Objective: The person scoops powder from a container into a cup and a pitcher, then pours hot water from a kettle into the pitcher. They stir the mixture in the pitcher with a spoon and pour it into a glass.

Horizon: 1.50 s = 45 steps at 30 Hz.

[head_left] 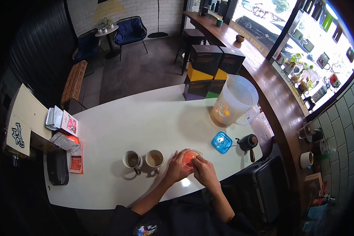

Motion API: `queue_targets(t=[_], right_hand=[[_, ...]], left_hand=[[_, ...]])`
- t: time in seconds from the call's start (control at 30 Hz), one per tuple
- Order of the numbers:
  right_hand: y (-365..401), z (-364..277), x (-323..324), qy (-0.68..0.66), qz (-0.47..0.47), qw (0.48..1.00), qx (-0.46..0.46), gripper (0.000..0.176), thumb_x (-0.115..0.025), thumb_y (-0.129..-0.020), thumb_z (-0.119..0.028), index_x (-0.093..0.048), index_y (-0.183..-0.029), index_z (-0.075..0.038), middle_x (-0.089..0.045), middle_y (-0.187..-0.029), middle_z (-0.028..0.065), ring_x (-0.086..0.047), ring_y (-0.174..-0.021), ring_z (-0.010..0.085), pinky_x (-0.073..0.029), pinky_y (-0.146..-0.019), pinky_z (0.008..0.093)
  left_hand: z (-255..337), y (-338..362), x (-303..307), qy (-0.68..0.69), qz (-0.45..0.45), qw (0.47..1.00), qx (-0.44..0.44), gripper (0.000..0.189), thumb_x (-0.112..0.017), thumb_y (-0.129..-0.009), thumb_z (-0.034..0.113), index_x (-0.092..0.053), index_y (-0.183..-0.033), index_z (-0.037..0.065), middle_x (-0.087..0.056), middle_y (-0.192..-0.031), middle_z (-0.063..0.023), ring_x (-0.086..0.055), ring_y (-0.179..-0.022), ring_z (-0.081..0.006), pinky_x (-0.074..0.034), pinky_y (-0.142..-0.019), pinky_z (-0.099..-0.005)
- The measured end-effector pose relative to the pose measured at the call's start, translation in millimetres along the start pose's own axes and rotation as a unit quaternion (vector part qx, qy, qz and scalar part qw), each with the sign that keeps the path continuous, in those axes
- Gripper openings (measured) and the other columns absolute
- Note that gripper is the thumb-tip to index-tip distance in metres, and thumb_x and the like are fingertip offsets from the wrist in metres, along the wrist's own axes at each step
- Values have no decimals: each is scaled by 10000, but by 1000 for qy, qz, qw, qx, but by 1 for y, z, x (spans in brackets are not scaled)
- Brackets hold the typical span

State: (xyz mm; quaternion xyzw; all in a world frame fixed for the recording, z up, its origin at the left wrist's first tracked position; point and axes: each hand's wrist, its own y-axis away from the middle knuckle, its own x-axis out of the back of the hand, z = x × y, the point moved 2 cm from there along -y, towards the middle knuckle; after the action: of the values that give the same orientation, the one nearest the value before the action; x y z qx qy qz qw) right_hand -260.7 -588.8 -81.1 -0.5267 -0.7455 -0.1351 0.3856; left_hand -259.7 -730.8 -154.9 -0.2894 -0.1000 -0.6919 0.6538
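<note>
My left hand (178, 168) is wrapped round the side of a small clear cup (198, 152) near the front of the white table. Red-orange stuff (188, 157) shows inside the cup. My right hand (204, 170) is closed at the cup's right rim, its fingers reaching down over the opening; whatever it pinches is hidden. Just left of my left hand stand two mugs, one (155, 159) with a light brown inside and another (132, 160) with a darker inside. A blue-lidded container (222, 142) lies beyond my right hand.
A large translucent pitcher (236, 98) stands at the right, before stacked dark boxes (205, 63). A small black gooseneck kettle (247, 142) sits near the right edge of the table (137, 118). Packets (76, 157) and a cream machine (23, 122) occupy the left end.
</note>
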Motion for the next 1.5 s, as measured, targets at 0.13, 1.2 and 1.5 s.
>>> queue_targets(t=[0.13,1.2,1.5], right_hand=[[-12,-1,0,-20,45,999,6,131,-625,-816,-9,-640,-945,12,-605,-861,168,-621,-765,392,-505,-671,439],[-14,1,0,-46,70,996,-3,79,-610,-839,3,-639,-912,10,-586,-818,172,-598,-713,398,-484,-642,447],[-3,5,14,34,46,998,-34,84,-607,-812,-30,-643,-888,-26,-599,-847,133,-630,-738,366,-514,-658,439]], left_hand=[[-2,0,-2,-1,2,1000,-12,859,-854,-662,345,-448,-1358,49,-579,-1306,-157,-549,-1208,-372,-327,-1117,-539],[-4,0,-2,9,-2,1000,-15,854,-846,-678,361,-433,-1361,57,-583,-1300,-164,-550,-1201,-396,-324,-1119,-547],[1,1,1,19,11,1000,-5,838,-863,-664,354,-479,-1335,31,-581,-1293,-184,-558,-1168,-398,-410,-1034,-503]])
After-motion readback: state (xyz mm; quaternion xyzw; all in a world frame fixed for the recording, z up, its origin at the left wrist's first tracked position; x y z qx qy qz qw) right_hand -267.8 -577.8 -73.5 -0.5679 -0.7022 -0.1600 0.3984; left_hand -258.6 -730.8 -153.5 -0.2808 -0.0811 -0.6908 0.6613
